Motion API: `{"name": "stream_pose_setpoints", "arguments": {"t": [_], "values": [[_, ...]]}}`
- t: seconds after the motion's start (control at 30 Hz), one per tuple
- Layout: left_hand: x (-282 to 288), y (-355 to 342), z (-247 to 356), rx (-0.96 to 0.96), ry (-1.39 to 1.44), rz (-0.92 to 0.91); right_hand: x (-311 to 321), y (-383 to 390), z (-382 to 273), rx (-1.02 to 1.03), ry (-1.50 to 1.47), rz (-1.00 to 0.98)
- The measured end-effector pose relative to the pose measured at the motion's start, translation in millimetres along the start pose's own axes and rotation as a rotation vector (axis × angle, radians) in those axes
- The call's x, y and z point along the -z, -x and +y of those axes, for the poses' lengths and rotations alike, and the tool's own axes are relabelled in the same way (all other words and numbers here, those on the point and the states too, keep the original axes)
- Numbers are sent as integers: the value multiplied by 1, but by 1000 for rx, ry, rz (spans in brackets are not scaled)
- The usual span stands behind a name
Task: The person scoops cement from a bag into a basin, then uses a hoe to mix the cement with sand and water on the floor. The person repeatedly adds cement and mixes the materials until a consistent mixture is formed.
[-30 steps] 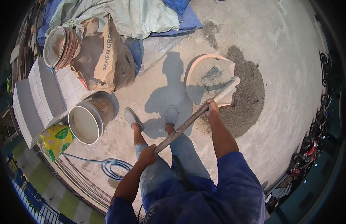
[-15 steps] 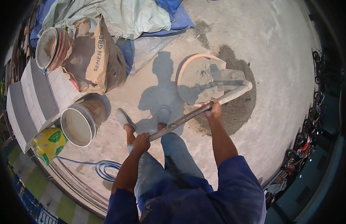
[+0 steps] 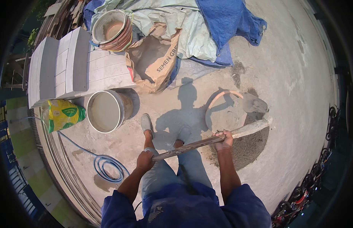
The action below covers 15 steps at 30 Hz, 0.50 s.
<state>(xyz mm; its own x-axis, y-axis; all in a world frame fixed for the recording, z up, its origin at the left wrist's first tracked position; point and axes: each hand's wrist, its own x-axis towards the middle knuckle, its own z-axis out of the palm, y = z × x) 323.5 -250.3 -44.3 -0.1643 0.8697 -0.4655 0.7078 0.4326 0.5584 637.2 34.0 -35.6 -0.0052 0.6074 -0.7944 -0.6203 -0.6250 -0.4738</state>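
Observation:
Both my hands grip the long wooden handle of a hoe [image 3: 191, 145], held low across my front. My left hand [image 3: 145, 160] is closed round the butt end near my thigh. Farther up the shaft, my right hand [image 3: 224, 140] wraps it where the wood turns pale and caked. The hoe's grey-coated blade [image 3: 255, 103] hangs at the right edge of a round tub with an orange rim [image 3: 230, 92], which holds grey material. Whether the blade touches the tub, I cannot tell. A dark grey heap of mortar or sand mix [image 3: 247, 148] lies under the shaft, beside the tub.
To the left stand a bucket of cloudy liquid [image 3: 105, 112], a yellow-green bag [image 3: 64, 115] and a coiled blue hose [image 3: 110, 169]. Behind are an open paper cement sack [image 3: 167, 62], stacked buckets [image 3: 127, 36], pale blocks [image 3: 108, 70] and tarps [image 3: 233, 22]. Parked motorcycles [image 3: 298, 193] line the right.
My view has turned, so the scene sits farther right and lower. The hoe blade has shifted off the tub's right part to its edge. Both hands keep their grip.

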Motion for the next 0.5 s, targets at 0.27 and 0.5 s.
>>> {"name": "stream_pose_setpoints", "arguments": {"t": [0.27,0.5], "values": [[-38,137,-56,323,114,447,-176,89,124,-191,194,-373],[-72,99,-116,496,319,533,-263,74,223,-136,401,-553]]}}
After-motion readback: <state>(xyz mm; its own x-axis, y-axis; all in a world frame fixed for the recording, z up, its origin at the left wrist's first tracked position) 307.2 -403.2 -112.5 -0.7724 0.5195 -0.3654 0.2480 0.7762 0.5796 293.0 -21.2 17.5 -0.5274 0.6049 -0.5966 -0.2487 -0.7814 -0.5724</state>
